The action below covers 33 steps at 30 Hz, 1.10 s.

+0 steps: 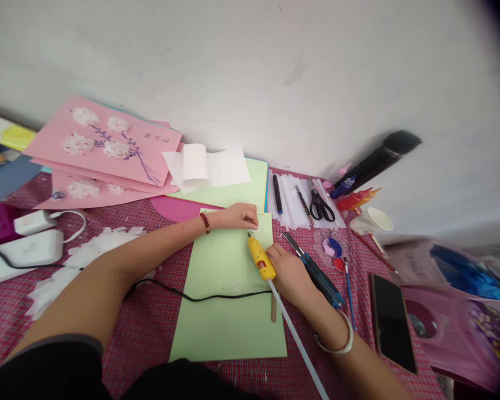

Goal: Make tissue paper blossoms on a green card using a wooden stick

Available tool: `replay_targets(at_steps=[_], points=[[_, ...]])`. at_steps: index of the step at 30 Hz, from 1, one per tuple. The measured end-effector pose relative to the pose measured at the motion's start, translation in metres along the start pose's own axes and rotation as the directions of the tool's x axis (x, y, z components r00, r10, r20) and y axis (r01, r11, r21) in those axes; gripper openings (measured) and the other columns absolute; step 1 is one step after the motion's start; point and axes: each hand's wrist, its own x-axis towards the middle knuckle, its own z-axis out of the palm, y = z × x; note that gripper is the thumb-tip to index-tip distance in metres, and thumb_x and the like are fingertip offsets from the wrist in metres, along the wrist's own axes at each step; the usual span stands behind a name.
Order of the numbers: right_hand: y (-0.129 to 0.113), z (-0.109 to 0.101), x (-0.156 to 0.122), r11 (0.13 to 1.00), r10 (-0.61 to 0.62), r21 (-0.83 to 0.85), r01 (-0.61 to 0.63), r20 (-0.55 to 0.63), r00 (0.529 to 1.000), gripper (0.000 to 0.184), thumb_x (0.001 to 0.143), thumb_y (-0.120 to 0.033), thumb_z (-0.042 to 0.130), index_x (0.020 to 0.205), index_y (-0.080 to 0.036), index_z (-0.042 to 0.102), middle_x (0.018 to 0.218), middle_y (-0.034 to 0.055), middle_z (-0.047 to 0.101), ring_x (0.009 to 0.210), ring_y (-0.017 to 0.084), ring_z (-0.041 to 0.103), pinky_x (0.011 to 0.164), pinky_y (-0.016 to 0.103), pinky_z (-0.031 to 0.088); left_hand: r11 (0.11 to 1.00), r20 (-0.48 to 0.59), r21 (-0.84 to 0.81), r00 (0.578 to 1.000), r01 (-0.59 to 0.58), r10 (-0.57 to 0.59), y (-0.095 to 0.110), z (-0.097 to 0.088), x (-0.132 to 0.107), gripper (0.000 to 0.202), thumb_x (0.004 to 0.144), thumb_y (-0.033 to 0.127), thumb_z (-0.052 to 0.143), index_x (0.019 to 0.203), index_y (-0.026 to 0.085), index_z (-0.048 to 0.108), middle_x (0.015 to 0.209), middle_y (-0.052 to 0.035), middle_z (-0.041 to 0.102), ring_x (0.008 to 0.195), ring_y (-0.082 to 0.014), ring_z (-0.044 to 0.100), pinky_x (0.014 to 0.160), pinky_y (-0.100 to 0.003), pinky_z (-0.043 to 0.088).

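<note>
A light green paper sheet (227, 289) lies in front of me on the red checked cloth. My right hand (289, 272) is closed round a yellow glue gun (260, 258) with a clear glue stick (295, 339) sticking out of its back; the nozzle points at the sheet's upper right corner. My left hand (237, 216) reaches across and rests on that top edge, fingers curled and pressing down near the nozzle. The gun's black cord (183, 291) trails left over the sheet.
Pink cards with white paper flowers (104, 144) lean at the back left. Scissors (320, 205), a marker (277, 194), a paint palette (333, 247), a brush, a phone (391, 322), a paper cup (377, 219) and pink bags lie to the right. White adapters (29, 247) and tissue scraps sit left.
</note>
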Motion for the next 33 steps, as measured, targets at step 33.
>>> replay_targets(at_steps=[33], points=[[0.008,0.014,0.000,0.994,0.055,-0.097,-0.059,-0.040,0.998,0.009,0.092,-0.020,0.053,0.088,-0.017,0.060,0.089,0.0064,0.064,0.080,0.019,0.062,0.066,0.028,0.042,1.000,-0.010,0.003,1.000,0.004,-0.004,-0.007,0.002,0.001,0.016,0.084,0.028,0.065,0.082,0.016,0.075,0.080,-0.0024,0.060,0.075,-0.0111,0.058,0.072,-0.021,0.043]])
